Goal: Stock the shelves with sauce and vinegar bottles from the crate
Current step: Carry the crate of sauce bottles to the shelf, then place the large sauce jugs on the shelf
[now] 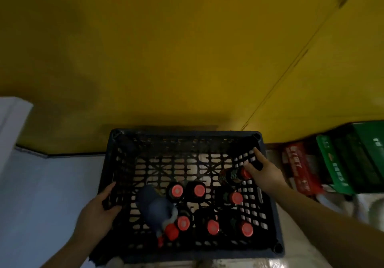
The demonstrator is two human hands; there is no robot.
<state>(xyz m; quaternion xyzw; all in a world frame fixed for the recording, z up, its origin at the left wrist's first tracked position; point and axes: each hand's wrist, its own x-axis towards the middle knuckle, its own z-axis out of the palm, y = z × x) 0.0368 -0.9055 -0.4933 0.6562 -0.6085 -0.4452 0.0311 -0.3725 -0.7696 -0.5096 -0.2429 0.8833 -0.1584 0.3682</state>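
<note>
A dark slatted plastic crate (182, 136) sits below me, holding several dark bottles with red caps. One bottle (230, 176) lies tilted near the crate's right wall. My right hand (265, 171) reaches in over that wall and its fingers close round this bottle's red-capped neck. On the crate's left rim, my left hand (97, 211) grips the edge with curled fingers. A dark blue cloth bundle (154, 207) lies among the bottles at the lower left of the crate. Upright bottles (199, 190) fill the near half.
A yellow wall (187, 49) rises behind the crate. Green crates (340, 164) and a red carton (299, 168) stand at the right. At the left are a pale blue surface (41, 195) and a white edge (12, 118).
</note>
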